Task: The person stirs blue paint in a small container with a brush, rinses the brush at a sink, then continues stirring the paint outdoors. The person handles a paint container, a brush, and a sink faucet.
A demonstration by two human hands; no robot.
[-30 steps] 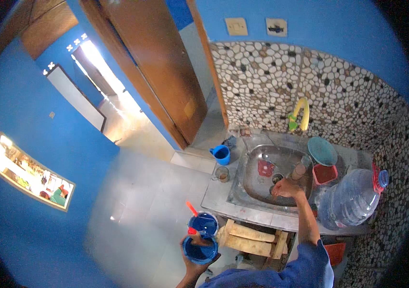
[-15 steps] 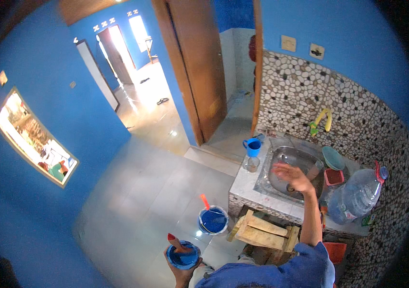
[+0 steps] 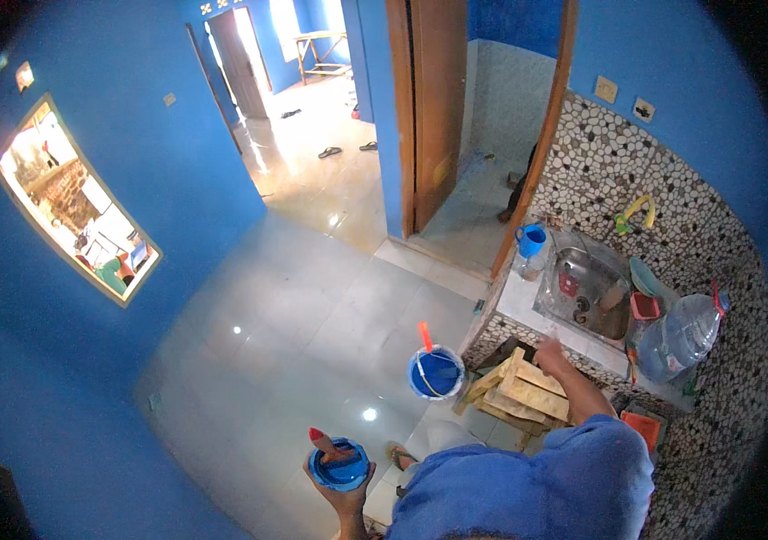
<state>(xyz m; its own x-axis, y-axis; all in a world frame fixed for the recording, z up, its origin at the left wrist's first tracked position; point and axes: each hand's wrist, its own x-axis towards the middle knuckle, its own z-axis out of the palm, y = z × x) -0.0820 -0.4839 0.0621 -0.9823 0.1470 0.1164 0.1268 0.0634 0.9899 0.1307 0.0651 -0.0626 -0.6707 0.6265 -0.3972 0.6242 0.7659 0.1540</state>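
paint (image 3: 348, 472) shows blue inside the small tub (image 3: 341, 486), which our left hand (image 3: 351, 506) holds out at our left side, above the tiled floor (image 3: 294, 360) and well apart from the white-rimmed bucket (image 3: 429, 395). that hand's fingers curl round the tub's wall, parted to either side of it; what they do underneath we cannot tell. to hold it well, we judge, we should keep a firm grip and a level mouth, and let the brush (image 3: 329, 446) lean where it cannot tip out or drip. the brush lies slantwise: its red-tipped handle points up and to our left, past the rim, and its long axis runs down rightward into the tub. the tub's mouth faces up, its own axis near upright. our right hand (image 3: 550, 356) is near the wooden stool (image 3: 528, 393) and the counter (image 3: 519, 301); its fingers look bunched, but whether they pinch anything we cannot tell.
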